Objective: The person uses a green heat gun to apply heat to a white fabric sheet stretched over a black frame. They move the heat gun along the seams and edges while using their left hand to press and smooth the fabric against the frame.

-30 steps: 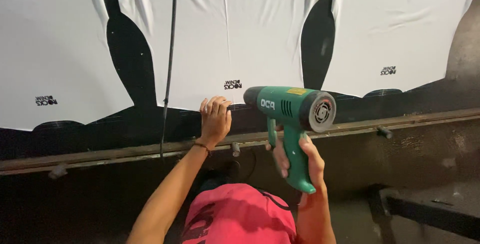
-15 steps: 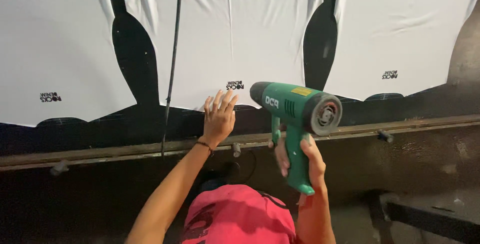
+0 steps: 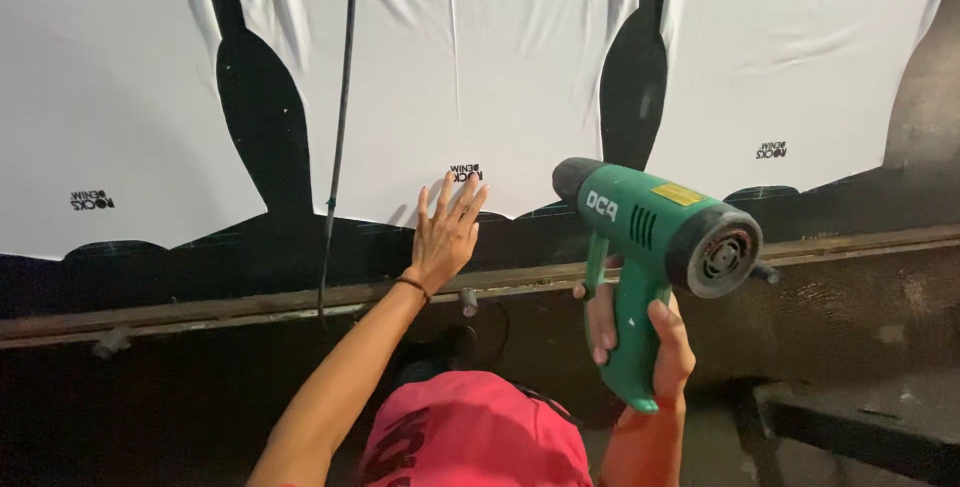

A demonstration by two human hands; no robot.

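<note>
Two bare hands work against a large white fabric sheet (image 3: 540,67) stretched on a dark wall. Left hand (image 3: 447,232): fingers spread, palm pressed flat on the lower edge of the sheet, just below a small black printed mark, at about 11 o'clock from the tool. A thin dark cord bracelet (image 3: 411,288) circles its wrist. Right hand (image 3: 640,332): fingers wrapped tight round the grip of a green plastic heat gun (image 3: 655,247); the black nozzle points toward 10 o'clock at the sheet's edge, and the round rear vent faces the camera.

Change over the last second: the left hand was curled with its fingertips on the sheet's edge; it now lies open and flat, slightly higher on the cloth. The heat gun has kept nearly the same place, its nozzle close to the hand. Judged from this, the work on the sheet's edge has passed from pinching to smoothing the cloth down beside the heated spot.

Surroundings: a thin black cable (image 3: 340,117) hangs down the sheet at 10 o'clock from the left hand; a worn horizontal wooden rail (image 3: 200,307) runs below both hands; a pink cap (image 3: 480,437) lies at 6 o'clock, between the forearms.
</note>
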